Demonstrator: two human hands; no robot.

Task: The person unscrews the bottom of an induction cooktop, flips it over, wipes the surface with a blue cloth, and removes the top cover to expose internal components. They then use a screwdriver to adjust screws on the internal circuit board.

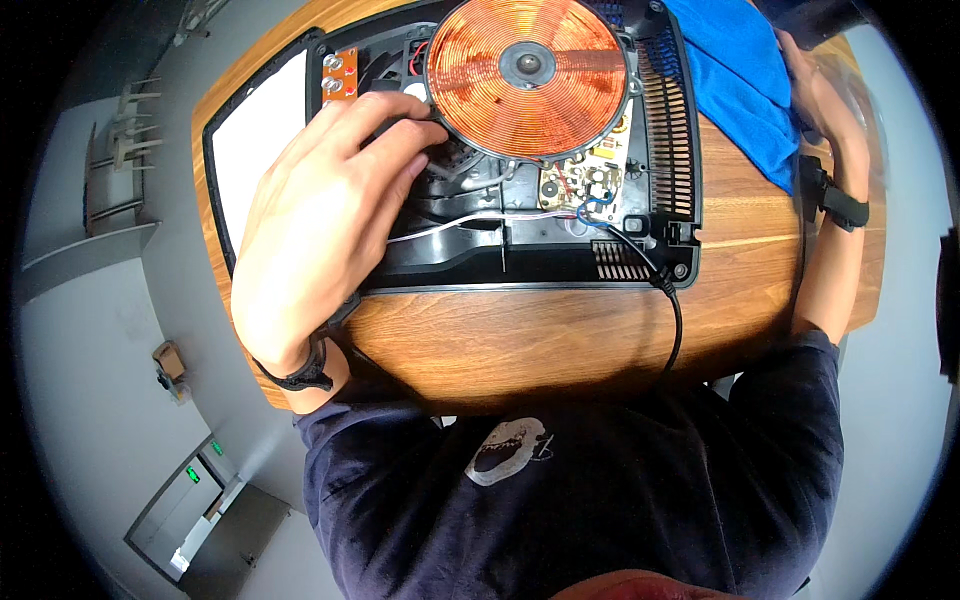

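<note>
A flat round copper coil (pixel 480 95) with a dark centre sits over the black plastic casing (pixel 430 272) of an opened appliance. My left hand (pixel 325 190) reaches in from the left, fingers bent and closed at the coil's left rim; the thumb is close below. Beside these fingertips is a small white round piece (pixel 414 92). Below the coil, a circuit board (pixel 568 190) shows with thin wires. Far to the right, my right hand (pixel 825 105) lies beside a blue cloth (pixel 735 75); its fingers are largely hidden, so its grip is unclear.
An orange board (pixel 340 76) with small parts sits at the casing's left, beside a white panel (pixel 268 125). A black power cord (pixel 679 330) runs from the casing over the wooden table's (pixel 540 345) near edge. Clear plastic (pixel 868 105) shows by my right hand.
</note>
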